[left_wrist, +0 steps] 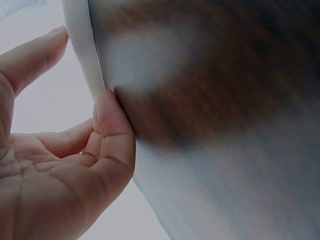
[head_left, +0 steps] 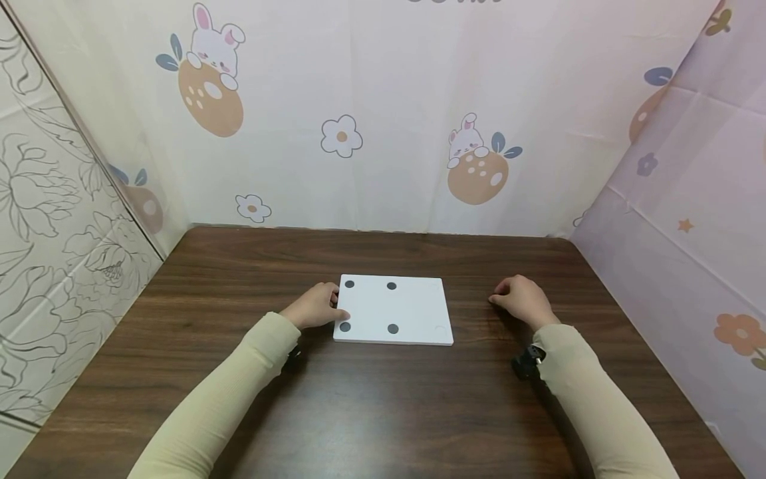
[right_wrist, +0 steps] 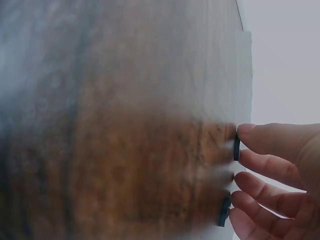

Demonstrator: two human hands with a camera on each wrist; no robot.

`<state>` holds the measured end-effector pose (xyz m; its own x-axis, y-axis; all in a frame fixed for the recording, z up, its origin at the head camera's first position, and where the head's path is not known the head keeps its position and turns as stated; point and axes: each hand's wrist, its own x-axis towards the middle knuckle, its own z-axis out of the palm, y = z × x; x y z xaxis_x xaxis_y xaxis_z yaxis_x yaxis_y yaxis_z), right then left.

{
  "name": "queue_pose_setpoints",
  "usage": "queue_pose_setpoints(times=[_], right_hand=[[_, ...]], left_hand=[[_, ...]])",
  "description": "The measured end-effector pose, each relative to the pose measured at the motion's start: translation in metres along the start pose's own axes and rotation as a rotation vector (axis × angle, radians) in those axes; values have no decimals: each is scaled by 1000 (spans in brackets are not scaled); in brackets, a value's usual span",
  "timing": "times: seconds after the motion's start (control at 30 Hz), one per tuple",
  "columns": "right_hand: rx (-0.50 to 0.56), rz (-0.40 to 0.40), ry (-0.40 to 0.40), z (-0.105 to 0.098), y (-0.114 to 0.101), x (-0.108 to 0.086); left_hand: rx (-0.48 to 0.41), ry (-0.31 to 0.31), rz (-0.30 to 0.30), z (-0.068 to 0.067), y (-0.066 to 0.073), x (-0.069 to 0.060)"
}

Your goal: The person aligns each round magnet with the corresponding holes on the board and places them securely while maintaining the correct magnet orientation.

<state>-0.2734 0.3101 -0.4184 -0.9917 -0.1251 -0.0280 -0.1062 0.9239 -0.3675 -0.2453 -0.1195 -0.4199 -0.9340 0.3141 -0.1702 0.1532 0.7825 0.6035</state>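
Observation:
A flat white board (head_left: pixel 413 307) lies on the table, with several dark round spots on its left and middle and faint circle outlines at its right corners. My left hand (head_left: pixel 316 307) grips its left edge, the thumb on top and the fingers curled at the side. In the left wrist view, thumb and fingertips meet the board's edge (left_wrist: pixel 80 50). To the right of the board, my right hand (head_left: pixel 522 299) is low over the table. The right wrist view has a small dark disc (right_wrist: pixel 237 146) pinched at thumb and index fingertips; another dark disc (right_wrist: pixel 225 211) touches the lower fingers.
The brown wooden table (head_left: pixel 383 412) reaches back to a patterned curtain (head_left: pixel 395 173). A second curtain (head_left: pixel 688 266) runs along the right side, and a flower-patterned panel (head_left: pixel 66 266) stands at the left. A black wrist camera (head_left: pixel 528 362) sits under the right cuff.

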Motion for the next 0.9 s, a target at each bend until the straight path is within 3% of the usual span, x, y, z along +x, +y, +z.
queue_pose_setpoints(times=[0.9], right_hand=[[-6, 0, 26, 0, -5, 2]], left_hand=[[13, -1, 6, 1, -2, 2]])
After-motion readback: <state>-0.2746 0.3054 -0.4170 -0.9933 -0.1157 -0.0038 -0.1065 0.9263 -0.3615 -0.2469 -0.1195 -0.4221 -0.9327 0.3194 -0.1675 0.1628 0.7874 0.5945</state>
